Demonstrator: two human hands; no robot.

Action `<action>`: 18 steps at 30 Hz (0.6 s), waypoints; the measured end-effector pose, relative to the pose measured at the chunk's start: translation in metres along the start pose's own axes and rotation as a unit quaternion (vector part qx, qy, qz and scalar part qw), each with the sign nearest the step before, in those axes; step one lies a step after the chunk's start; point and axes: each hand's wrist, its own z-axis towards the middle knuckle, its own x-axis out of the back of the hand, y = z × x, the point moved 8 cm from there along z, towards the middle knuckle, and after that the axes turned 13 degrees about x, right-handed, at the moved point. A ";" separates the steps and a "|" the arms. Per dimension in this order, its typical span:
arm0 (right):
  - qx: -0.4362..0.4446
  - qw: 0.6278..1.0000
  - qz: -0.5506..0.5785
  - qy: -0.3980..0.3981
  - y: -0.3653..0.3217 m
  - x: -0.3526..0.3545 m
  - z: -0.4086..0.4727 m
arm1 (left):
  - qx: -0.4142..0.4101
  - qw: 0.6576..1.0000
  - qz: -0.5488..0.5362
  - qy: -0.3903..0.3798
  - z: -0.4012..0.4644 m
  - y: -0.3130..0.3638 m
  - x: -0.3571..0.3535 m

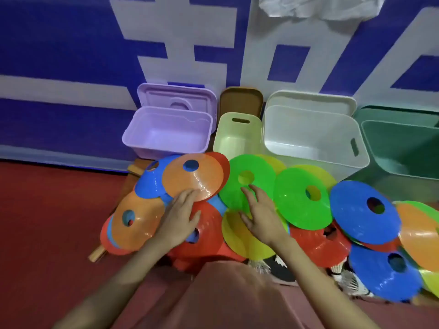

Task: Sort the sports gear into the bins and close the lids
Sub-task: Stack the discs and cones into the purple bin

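A heap of flat disc cones in orange, blue, red, green and yellow lies on the floor in front of the bins. My left hand (pixel 178 217) rests with straight fingers on the edge of an orange disc cone (pixel 190 179), above a red disc cone (pixel 209 224). My right hand (pixel 262 212) lies open over a green disc cone (pixel 247 184) and a yellow disc cone (pixel 240 236). Behind the heap stand a purple bin (pixel 166 134), a pale yellow bin (pixel 237 134), a white bin (pixel 313 136) and a green bin (pixel 403 148), all open.
The lids lean upright behind the bins against a blue and white wall banner. White shuttlecocks (pixel 346 279) and a dark item lie under the discs at lower right. A wooden stick (pixel 97 254) pokes out at the heap's left. Red floor (pixel 47 222) spreads left.
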 end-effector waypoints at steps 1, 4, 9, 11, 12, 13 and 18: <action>0.006 1.000 -0.003 -0.002 0.000 -0.002 0.006 | -0.010 1.000 0.007 0.009 0.006 -0.001 0.002; 0.002 1.000 -0.013 0.003 -0.001 0.006 0.021 | -0.012 0.999 0.032 0.029 0.025 -0.001 0.016; -0.003 1.000 -0.010 0.007 -0.006 0.002 0.037 | -0.013 0.996 0.086 0.012 0.050 -0.002 0.020; -0.014 1.000 0.005 0.021 -0.008 0.000 0.043 | -0.016 0.994 0.105 0.000 0.059 -0.004 0.020; -0.022 0.999 0.016 0.029 -0.009 -0.001 0.046 | -0.016 0.994 0.112 -0.008 0.063 -0.006 0.019; -0.031 0.999 0.024 0.036 -0.010 -0.003 0.048 | -0.018 0.992 0.121 -0.015 0.066 -0.009 0.017; -0.124 0.986 0.079 0.074 -0.003 -0.012 0.058 | -0.041 0.990 0.126 -0.046 0.080 -0.016 0.011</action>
